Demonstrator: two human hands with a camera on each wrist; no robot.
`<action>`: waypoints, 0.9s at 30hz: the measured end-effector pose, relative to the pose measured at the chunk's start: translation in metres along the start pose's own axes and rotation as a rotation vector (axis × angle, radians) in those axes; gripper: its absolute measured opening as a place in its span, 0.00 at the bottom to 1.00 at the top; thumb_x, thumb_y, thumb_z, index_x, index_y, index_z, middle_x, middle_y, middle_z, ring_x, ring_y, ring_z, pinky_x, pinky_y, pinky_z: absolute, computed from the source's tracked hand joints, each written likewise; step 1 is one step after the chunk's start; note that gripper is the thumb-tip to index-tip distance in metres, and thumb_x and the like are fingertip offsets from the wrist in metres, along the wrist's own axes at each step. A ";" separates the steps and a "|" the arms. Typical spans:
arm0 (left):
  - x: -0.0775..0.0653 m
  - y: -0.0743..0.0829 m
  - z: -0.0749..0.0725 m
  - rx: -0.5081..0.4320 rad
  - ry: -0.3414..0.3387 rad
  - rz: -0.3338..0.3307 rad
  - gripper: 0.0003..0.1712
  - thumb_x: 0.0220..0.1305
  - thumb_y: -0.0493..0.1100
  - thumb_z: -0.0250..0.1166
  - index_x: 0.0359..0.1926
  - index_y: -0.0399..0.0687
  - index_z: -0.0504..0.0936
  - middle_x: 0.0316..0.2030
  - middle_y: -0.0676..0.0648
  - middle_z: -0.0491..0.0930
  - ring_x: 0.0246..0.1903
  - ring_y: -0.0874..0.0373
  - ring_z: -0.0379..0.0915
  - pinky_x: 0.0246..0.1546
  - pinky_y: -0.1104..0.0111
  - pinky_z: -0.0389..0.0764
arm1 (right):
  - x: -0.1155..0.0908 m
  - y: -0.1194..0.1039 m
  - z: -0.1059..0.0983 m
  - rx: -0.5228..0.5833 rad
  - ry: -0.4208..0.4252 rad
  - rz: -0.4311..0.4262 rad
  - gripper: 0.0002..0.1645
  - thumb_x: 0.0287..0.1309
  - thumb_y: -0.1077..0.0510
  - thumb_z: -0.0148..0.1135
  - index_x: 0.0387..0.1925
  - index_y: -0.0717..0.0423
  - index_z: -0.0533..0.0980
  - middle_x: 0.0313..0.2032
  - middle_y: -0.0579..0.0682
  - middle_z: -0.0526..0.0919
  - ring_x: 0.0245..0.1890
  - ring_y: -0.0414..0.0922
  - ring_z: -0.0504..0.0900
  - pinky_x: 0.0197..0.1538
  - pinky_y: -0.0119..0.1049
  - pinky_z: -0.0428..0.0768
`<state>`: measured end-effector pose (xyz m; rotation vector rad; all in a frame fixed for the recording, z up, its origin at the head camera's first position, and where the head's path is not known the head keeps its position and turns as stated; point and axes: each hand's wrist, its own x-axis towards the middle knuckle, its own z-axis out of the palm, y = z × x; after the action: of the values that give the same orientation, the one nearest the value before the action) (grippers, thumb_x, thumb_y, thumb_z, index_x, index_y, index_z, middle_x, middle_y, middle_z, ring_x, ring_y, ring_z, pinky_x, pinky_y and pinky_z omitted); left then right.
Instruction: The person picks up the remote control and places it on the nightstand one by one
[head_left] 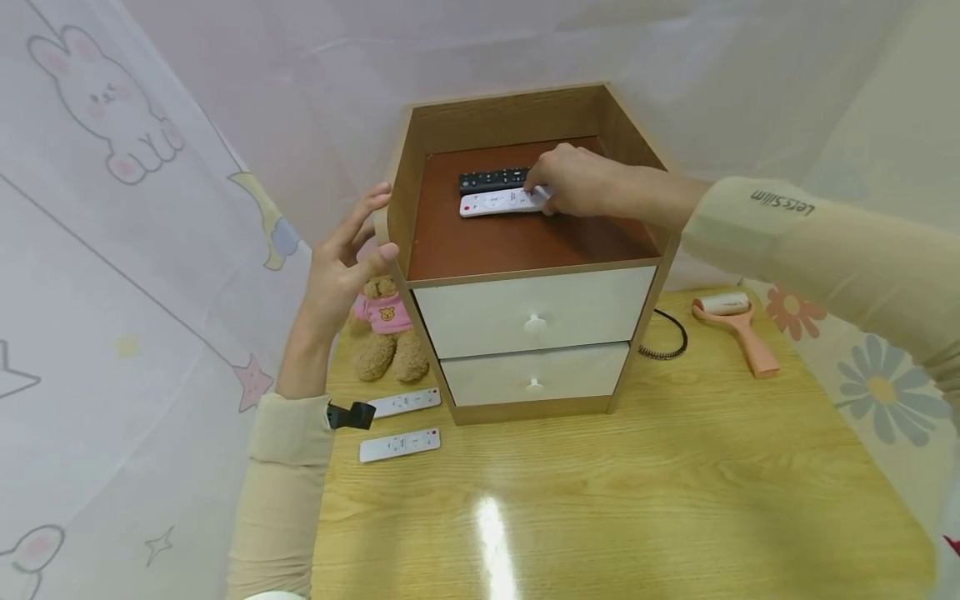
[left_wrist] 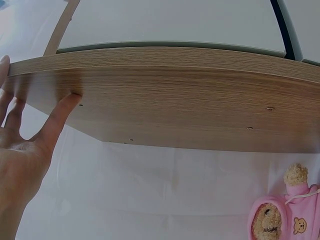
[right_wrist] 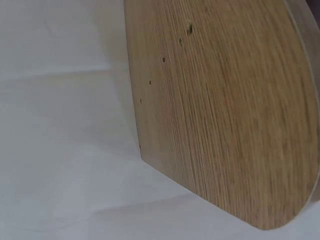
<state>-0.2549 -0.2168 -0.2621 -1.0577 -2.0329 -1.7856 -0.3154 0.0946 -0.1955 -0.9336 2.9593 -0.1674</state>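
On the brown top shelf of a small wooden cabinet (head_left: 525, 412), my right hand (head_left: 573, 179) holds the right end of a white remote control (head_left: 495, 202). A black remote control (head_left: 491, 181) lies right behind the white one, its right end hidden by the hand. My left hand (head_left: 337, 258) touches the cabinet's left side panel (head_left: 402, 179) near its front edge, fingers spread. The left wrist view shows the left hand (left_wrist: 25, 160) with a fingertip against the panel's outer face (left_wrist: 175, 105). The right wrist view shows only the right side panel (right_wrist: 225, 115).
Two white drawers (head_left: 480, 321) front the cabinet. Left of it sit a teddy bear in pink (head_left: 387, 315) and two more white remotes, one (head_left: 401, 445) nearer the front. On the right are an orange lint roller (head_left: 742, 329) and a dark coiled cord (head_left: 675, 350) on the wooden table (head_left: 600, 500).
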 end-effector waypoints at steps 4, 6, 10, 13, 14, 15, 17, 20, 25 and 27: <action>0.000 0.001 0.001 -0.002 0.004 -0.006 0.30 0.64 0.28 0.58 0.67 0.42 0.68 0.70 0.48 0.61 0.57 0.44 0.68 0.43 0.69 0.82 | 0.000 0.000 0.002 -0.007 0.001 0.009 0.23 0.59 0.69 0.62 0.57 0.67 0.74 0.57 0.64 0.75 0.55 0.55 0.74 0.60 0.51 0.73; 0.000 0.002 0.001 -0.002 0.007 -0.009 0.30 0.64 0.28 0.58 0.67 0.41 0.68 0.70 0.48 0.61 0.58 0.43 0.68 0.41 0.70 0.83 | 0.001 0.000 0.003 -0.004 0.005 0.012 0.23 0.59 0.70 0.61 0.57 0.67 0.74 0.58 0.65 0.75 0.55 0.56 0.74 0.60 0.51 0.73; -0.001 0.001 0.001 0.009 0.004 -0.011 0.30 0.64 0.28 0.58 0.67 0.41 0.68 0.71 0.48 0.61 0.58 0.43 0.67 0.42 0.70 0.82 | 0.001 0.000 0.004 0.004 0.003 0.021 0.22 0.60 0.70 0.60 0.57 0.67 0.74 0.58 0.65 0.75 0.54 0.56 0.74 0.60 0.51 0.73; -0.002 -0.001 0.000 0.012 0.000 -0.008 0.30 0.64 0.28 0.58 0.67 0.41 0.67 0.71 0.48 0.60 0.59 0.43 0.67 0.44 0.69 0.82 | 0.001 0.000 0.005 0.003 0.005 0.019 0.22 0.60 0.70 0.59 0.57 0.66 0.74 0.57 0.64 0.75 0.54 0.56 0.75 0.59 0.51 0.74; -0.002 -0.003 -0.001 0.008 0.000 -0.007 0.30 0.64 0.28 0.58 0.67 0.42 0.68 0.71 0.48 0.60 0.59 0.43 0.67 0.44 0.69 0.82 | 0.001 0.001 0.006 0.002 0.008 0.014 0.22 0.60 0.70 0.60 0.57 0.67 0.74 0.57 0.64 0.75 0.54 0.56 0.75 0.59 0.51 0.74; -0.003 -0.004 -0.002 0.000 0.003 -0.010 0.30 0.64 0.28 0.58 0.67 0.42 0.68 0.71 0.48 0.60 0.59 0.43 0.67 0.44 0.69 0.82 | 0.001 0.001 0.006 0.000 0.012 0.009 0.22 0.60 0.69 0.60 0.57 0.67 0.74 0.57 0.64 0.75 0.54 0.56 0.75 0.59 0.51 0.74; -0.003 -0.009 -0.004 -0.010 0.007 -0.008 0.31 0.63 0.28 0.59 0.67 0.43 0.68 0.71 0.48 0.60 0.60 0.43 0.66 0.43 0.69 0.82 | 0.003 0.001 0.006 -0.003 0.022 0.001 0.22 0.59 0.69 0.61 0.56 0.66 0.75 0.57 0.64 0.76 0.54 0.56 0.75 0.59 0.51 0.74; -0.001 -0.013 -0.010 -0.015 0.016 0.004 0.31 0.63 0.27 0.59 0.67 0.43 0.69 0.71 0.48 0.60 0.61 0.43 0.66 0.43 0.69 0.82 | 0.005 0.000 0.005 -0.006 0.034 -0.002 0.22 0.58 0.69 0.62 0.56 0.66 0.75 0.56 0.64 0.76 0.53 0.56 0.76 0.58 0.52 0.75; 0.000 -0.010 -0.011 -0.007 0.018 0.006 0.30 0.63 0.28 0.59 0.66 0.42 0.69 0.70 0.47 0.61 0.61 0.42 0.65 0.46 0.69 0.81 | 0.001 -0.006 0.000 -0.022 0.045 0.028 0.26 0.60 0.65 0.62 0.60 0.65 0.72 0.57 0.63 0.75 0.55 0.57 0.74 0.58 0.53 0.74; -0.004 -0.007 -0.008 0.002 0.014 0.001 0.30 0.63 0.28 0.59 0.66 0.40 0.68 0.70 0.46 0.61 0.62 0.43 0.64 0.50 0.68 0.78 | -0.008 -0.011 -0.002 -0.017 0.065 0.025 0.27 0.61 0.63 0.62 0.62 0.64 0.70 0.59 0.62 0.74 0.58 0.57 0.73 0.60 0.54 0.73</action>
<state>-0.2589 -0.2257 -0.2676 -1.0427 -2.0253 -1.7848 -0.3025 0.0905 -0.1924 -0.9095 3.0352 -0.1753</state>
